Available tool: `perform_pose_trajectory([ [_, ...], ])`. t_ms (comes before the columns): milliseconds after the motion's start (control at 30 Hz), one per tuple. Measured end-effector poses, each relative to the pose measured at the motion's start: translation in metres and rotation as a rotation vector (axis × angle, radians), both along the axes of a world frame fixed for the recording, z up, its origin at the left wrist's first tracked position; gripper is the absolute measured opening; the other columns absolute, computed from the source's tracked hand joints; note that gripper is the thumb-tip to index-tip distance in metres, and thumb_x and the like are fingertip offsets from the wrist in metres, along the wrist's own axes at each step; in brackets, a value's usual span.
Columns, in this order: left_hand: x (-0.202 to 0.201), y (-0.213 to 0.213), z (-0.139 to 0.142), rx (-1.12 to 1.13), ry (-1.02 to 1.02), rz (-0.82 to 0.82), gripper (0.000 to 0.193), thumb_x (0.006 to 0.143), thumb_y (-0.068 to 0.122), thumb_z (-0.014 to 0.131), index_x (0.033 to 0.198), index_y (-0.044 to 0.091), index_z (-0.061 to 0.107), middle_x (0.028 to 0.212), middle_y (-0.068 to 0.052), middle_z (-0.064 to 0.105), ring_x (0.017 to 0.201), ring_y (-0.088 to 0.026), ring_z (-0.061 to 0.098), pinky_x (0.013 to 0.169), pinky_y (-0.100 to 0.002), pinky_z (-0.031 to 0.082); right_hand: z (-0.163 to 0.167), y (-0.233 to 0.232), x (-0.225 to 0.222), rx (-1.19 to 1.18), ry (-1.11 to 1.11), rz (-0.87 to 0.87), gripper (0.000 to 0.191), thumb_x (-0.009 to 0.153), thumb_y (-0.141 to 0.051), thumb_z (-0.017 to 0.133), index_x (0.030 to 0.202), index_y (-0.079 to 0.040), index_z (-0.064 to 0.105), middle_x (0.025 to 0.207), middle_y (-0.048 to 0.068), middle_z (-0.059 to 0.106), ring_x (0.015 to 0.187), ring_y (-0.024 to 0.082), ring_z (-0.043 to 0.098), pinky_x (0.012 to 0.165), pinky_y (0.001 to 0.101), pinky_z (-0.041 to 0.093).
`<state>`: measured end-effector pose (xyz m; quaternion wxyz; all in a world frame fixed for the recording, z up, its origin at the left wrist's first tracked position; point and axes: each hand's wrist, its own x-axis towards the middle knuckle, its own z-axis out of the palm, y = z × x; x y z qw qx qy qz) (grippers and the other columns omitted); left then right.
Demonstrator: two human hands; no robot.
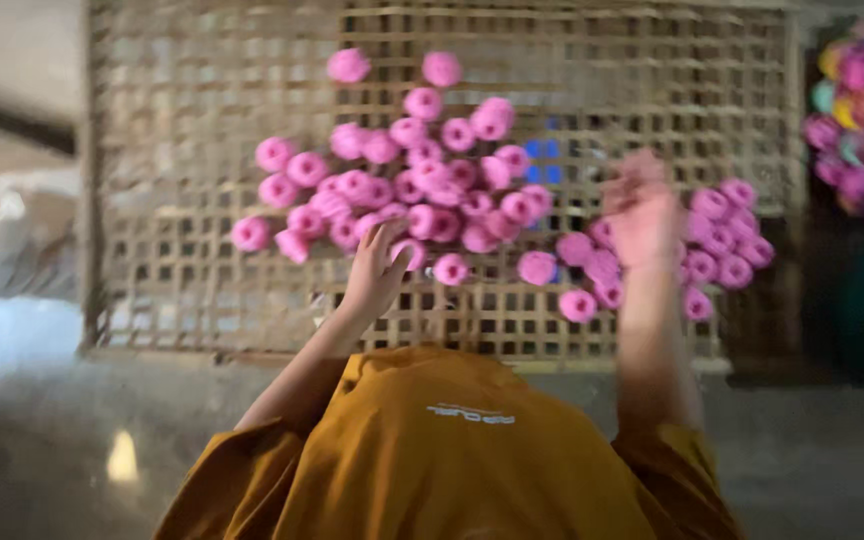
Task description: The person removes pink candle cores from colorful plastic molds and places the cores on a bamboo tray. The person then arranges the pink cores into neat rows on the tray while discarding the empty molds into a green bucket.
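Observation:
Many pink spools (422,180) lie scattered on a woven bamboo lattice tray (182,230). My left hand (377,272) reaches onto the tray with its fingers spread, and the fingertips touch a pink spool (410,252) at the near edge of the big cluster. My right hand (642,215) is raised over a smaller group of pink spools (722,240) on the right. It is motion-blurred with its fingers curled, so I cannot see whether it holds anything. My orange shirt (442,450) fills the bottom centre.
A heap of mixed pink, yellow and green spools (862,110) sits at the far right edge. A pale sack or cloth (2,230) lies to the left of the tray. The floor (52,440) around is grey concrete. Something blue (544,160) shows through the lattice.

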<state>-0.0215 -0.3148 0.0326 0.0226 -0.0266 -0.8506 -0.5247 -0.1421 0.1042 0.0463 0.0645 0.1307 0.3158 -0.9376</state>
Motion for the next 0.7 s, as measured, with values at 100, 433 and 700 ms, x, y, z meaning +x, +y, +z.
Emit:
perform_pose_trajectory([
  [100,0.000,-0.049,0.003,0.036,-0.118,0.138,0.043,0.093,0.017,0.062,0.134,0.007,0.059,0.130,-0.016,0.061,0.105,-0.035,0.062,0.091,-0.042,0.051,-0.038,-0.153,-0.033,0.449,0.151,0.411,0.035,0.099,-0.021,0.062,0.128,-0.004,0.068,0.104,0.006,0.073,0.083,0.013,0.068,0.071,0.0245,0.055],
  [433,-0.009,-0.245,-0.038,-0.050,0.043,0.257,0.039,0.090,0.014,0.064,0.128,0.005,0.063,0.119,-0.020,0.065,0.115,-0.039,0.061,0.100,-0.045,0.048,-0.066,-0.488,-0.086,1.694,0.986,0.385,0.020,0.087,-0.020,0.082,0.101,-0.009,0.073,0.092,0.014,0.070,0.085,0.029,0.070,0.074,0.0382,0.055],
  [700,-0.059,-0.339,-0.074,0.719,-0.227,0.069,0.041,0.097,0.005,0.059,0.137,0.006,0.052,0.127,-0.009,0.065,0.119,-0.020,0.062,0.101,-0.033,0.052,-0.058,-0.560,-0.084,1.545,0.601,0.863,0.026,0.087,-0.010,0.077,0.107,-0.006,0.061,0.097,0.015,0.072,0.091,0.027,0.072,0.079,0.0385,0.058],
])
